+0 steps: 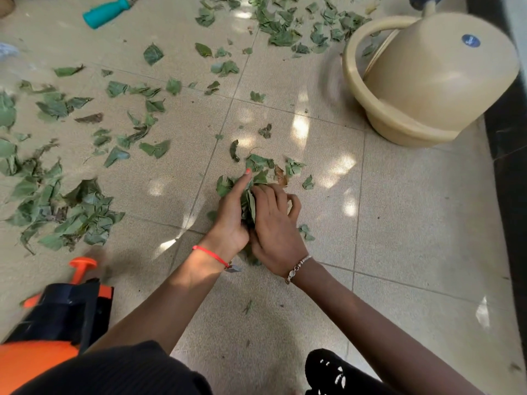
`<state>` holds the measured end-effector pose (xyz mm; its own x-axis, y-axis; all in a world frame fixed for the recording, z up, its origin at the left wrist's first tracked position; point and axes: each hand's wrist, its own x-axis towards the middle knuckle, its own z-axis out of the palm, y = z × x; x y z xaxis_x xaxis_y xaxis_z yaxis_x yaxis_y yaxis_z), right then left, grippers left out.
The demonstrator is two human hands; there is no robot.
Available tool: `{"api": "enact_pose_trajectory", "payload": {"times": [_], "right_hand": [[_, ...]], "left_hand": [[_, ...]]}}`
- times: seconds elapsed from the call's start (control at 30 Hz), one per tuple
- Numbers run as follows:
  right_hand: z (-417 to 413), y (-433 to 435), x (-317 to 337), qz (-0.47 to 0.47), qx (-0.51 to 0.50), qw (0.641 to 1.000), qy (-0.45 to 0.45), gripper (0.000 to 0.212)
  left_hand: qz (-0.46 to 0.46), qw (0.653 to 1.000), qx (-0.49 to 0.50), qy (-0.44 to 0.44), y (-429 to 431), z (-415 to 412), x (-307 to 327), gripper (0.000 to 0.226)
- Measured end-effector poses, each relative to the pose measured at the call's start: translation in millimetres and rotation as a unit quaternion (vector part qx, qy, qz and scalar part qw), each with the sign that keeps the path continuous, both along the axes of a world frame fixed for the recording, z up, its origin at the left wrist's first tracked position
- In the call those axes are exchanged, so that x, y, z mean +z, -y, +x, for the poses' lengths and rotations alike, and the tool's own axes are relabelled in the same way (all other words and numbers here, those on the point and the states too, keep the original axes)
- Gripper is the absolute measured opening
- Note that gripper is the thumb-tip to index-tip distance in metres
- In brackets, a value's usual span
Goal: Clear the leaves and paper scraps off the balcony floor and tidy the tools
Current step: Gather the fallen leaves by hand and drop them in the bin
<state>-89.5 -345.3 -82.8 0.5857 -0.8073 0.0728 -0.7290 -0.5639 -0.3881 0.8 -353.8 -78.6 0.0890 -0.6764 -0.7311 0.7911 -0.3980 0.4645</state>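
**Gathering leaves by hand, mid-floor, most of the litter not yet collected**

You are in the gathering step: both hands work one small heap of torn green leaves (258,169) near the middle of the beige tiled balcony floor (413,223). Your left hand (232,215) stands on edge, fingers together, walling the heap from its left side; your right hand (275,223) is curled over it, fingers bent, pressing leaves against the left palm. A wad of leaves is squeezed between the two hands, and more lie loose just beyond your fingertips.

The next move, as I judge it, calls for closing both hands under the wad and lifting it whole, then carrying it to a container. The tan plastic tub (370,109) with a tan domed plastic cover (439,78) tilted in it, towards the floor's far right edge, looks the nearest candidate, though its opening is mostly blocked.

Counted: one heap in hand; one large leaf pile (71,212) near the left edge; one dense scatter (285,24) along the far edge; too many loose leaves between to count. Tools: one teal-handled tool (107,12) at the far left, its working end hidden; one orange and black sprayer (57,309) at the near left corner. No paper scraps that I can tell apart
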Motion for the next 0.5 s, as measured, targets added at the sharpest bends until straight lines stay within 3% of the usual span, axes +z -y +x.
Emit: {"api": "enact_pose_trajectory", "payload": {"times": [0.33, 0.5], "right_hand": [[0.4, 12.5, -4.8, 0.037, 0.061, 0.997, 0.009, 0.066], [3.7, 11.3, -8.3, 0.03, 0.075, 0.995, -0.063, 0.075]], "left_hand": [[-0.008, 1.0, 0.023, 0.002, -3.6, 10.6, -1.5, 0.036], [-0.003, 1.0, 0.004, -0.004, -7.8, 13.5, 1.6, 0.031]]}}
